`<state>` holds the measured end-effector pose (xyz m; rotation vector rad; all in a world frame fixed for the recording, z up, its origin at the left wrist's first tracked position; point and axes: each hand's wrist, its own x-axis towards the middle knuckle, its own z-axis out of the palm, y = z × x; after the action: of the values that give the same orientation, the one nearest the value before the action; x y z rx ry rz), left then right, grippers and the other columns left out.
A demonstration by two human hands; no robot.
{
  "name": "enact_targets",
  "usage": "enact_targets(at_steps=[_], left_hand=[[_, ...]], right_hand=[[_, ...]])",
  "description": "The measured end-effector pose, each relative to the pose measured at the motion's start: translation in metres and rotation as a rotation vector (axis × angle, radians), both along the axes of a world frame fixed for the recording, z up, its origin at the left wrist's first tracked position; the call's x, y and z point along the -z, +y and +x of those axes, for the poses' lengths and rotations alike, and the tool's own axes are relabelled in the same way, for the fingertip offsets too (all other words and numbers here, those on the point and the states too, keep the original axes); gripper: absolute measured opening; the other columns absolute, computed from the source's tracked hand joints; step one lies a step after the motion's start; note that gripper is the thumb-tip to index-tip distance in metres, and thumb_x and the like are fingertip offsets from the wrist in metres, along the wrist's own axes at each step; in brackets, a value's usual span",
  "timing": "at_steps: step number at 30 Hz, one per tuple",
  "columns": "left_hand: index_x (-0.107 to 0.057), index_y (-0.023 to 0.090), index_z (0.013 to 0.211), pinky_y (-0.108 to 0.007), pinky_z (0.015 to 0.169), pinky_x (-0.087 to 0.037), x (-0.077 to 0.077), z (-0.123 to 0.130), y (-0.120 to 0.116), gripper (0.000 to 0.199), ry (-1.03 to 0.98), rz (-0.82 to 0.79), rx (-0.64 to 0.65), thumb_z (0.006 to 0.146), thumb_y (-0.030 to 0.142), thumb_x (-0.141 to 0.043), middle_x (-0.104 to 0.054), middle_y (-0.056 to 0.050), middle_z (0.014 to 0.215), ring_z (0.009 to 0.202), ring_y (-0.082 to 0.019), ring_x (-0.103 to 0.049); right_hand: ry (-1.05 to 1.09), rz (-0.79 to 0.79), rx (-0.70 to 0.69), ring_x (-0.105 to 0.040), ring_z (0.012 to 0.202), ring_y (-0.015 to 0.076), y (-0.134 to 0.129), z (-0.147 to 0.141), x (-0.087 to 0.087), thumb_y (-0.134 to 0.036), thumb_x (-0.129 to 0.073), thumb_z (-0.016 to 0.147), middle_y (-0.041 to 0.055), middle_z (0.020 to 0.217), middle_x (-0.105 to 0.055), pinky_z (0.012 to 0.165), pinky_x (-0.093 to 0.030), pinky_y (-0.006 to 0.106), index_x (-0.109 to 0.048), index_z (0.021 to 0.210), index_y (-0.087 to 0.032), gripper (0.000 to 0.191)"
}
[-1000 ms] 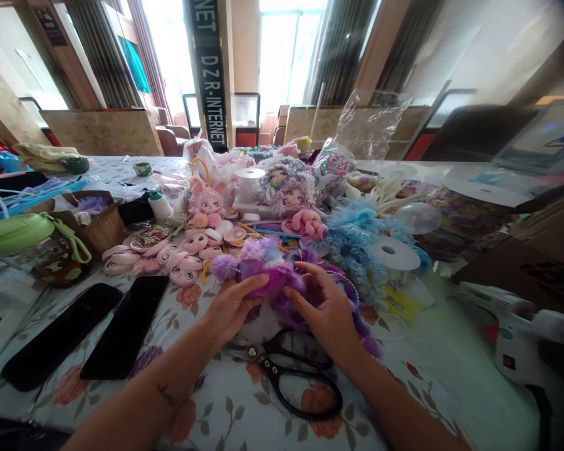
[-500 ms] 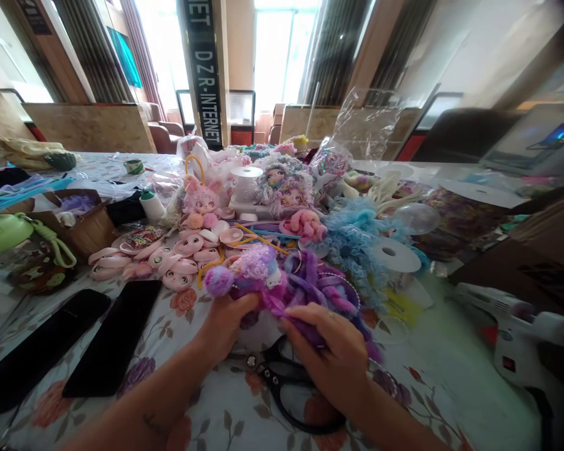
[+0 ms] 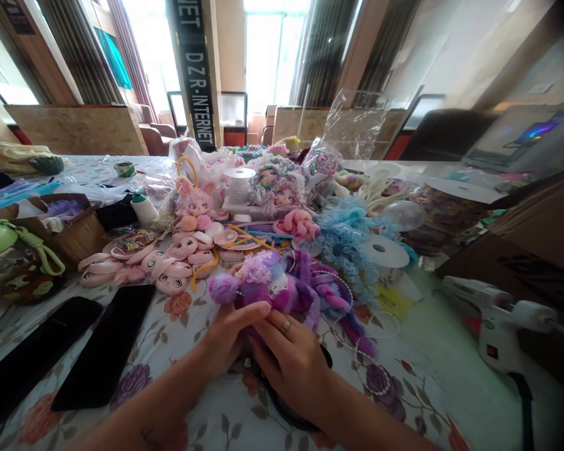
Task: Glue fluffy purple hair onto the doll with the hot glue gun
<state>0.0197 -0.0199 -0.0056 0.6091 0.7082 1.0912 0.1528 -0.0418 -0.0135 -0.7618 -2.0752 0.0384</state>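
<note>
A fuzzy purple and pink plush doll piece (image 3: 263,279) with a purple pom-pom (image 3: 224,289) at its left is held in front of me. My left hand (image 3: 232,329) is closed around its lower left side, thumb on top. Against it from the right, my right hand (image 3: 294,354), wearing a ring, has its fingers closed on the plush's lower edge; the fingertips are hidden. Fluffy purple strips (image 3: 331,294) trail off to the right with a string of white beads (image 3: 378,379). Black-handled scissors (image 3: 289,413) lie beneath my right hand, mostly covered.
Pink doll faces (image 3: 172,275) lie in a pile behind the hands. Two black phone-like slabs (image 3: 106,347) rest at left. Blue ruffled trim (image 3: 345,228) and a white spool (image 3: 386,250) stand at right, with a glue gun (image 3: 496,326) near the right edge.
My right hand has moved left and in against my left hand, away from the purple strips. It now covers more of the scissors. The view has shifted slightly.
</note>
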Motion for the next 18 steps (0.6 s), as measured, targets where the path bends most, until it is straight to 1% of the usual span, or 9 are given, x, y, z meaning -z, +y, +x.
enact_targets(at_steps=[2,4,6,8,11,14,18], left_hand=[[-0.072,0.02,0.069,-0.022,0.059,-0.053,-0.002,0.0,0.0,0.019,0.04,-0.035,-0.001,0.061,0.027,-0.088,-0.07,-0.003,0.067,0.066,-0.017,-0.068],[-0.072,0.018,0.067,-0.021,0.056,-0.052,-0.006,0.0,0.0,0.018,0.061,-0.075,-0.034,0.06,0.024,-0.088,-0.069,-0.002,0.066,0.062,-0.014,-0.065],[-0.072,0.016,0.066,-0.02,0.057,-0.051,-0.01,0.0,0.001,0.019,0.065,-0.088,-0.07,0.059,0.023,-0.088,-0.069,-0.001,0.067,0.062,-0.012,-0.063],[-0.071,0.015,0.063,-0.02,0.058,-0.051,-0.012,-0.001,0.003,0.02,0.058,-0.092,-0.092,0.055,0.021,-0.088,-0.068,0.0,0.065,0.061,-0.011,-0.061],[-0.07,0.014,0.063,-0.021,0.057,-0.051,-0.012,-0.003,0.005,0.02,0.043,-0.1,-0.092,0.053,0.02,-0.087,-0.067,0.001,0.062,0.059,-0.011,-0.059],[-0.072,0.013,0.067,-0.022,0.058,-0.051,-0.009,-0.004,0.006,0.019,0.036,-0.097,-0.064,0.055,0.021,-0.085,-0.069,-0.001,0.065,0.062,-0.012,-0.06],[-0.071,0.013,0.064,-0.022,0.058,-0.051,-0.007,-0.005,0.007,0.015,0.057,-0.073,-0.075,0.057,0.019,-0.083,-0.068,0.0,0.065,0.061,-0.011,-0.059]], right_hand=[[-0.033,0.009,0.016,-0.069,0.074,0.0229,0.001,0.0,0.001,-0.007,-0.05,0.092,0.0142,0.087,-0.072,0.064,-0.06,0.034,-0.066,0.101,-0.01,0.019],[-0.051,0.029,0.004,-0.068,0.072,0.0219,0.0,0.002,-0.001,-0.009,-0.052,0.091,0.0122,0.084,-0.072,0.062,-0.059,0.034,-0.065,0.102,-0.011,0.018],[-0.021,0.064,-0.025,-0.066,0.071,0.0203,-0.002,0.005,-0.006,-0.01,-0.056,0.089,0.0098,0.084,-0.071,0.063,-0.059,0.033,-0.063,0.108,-0.013,0.02],[0.053,0.089,-0.033,-0.065,0.073,0.0185,-0.003,0.011,-0.012,-0.009,-0.058,0.087,0.0082,0.085,-0.07,0.066,-0.058,0.033,-0.061,0.114,-0.014,0.027],[0.145,0.083,0.035,-0.063,0.08,0.0172,-0.003,0.021,-0.016,-0.002,-0.058,0.085,0.0082,0.089,-0.067,0.071,-0.055,0.031,-0.062,0.115,-0.014,0.032],[0.183,0.073,0.123,-0.061,0.084,0.0171,0.002,0.027,-0.015,0.001,-0.06,0.083,0.009,0.094,-0.064,0.074,-0.053,0.032,-0.064,0.112,-0.014,0.032],[0.176,0.09,0.143,-0.06,0.085,0.0182,0.005,0.026,-0.012,0.0,-0.061,0.083,0.0097,0.096,-0.063,0.075,-0.052,0.033,-0.066,0.109,-0.014,0.03]])
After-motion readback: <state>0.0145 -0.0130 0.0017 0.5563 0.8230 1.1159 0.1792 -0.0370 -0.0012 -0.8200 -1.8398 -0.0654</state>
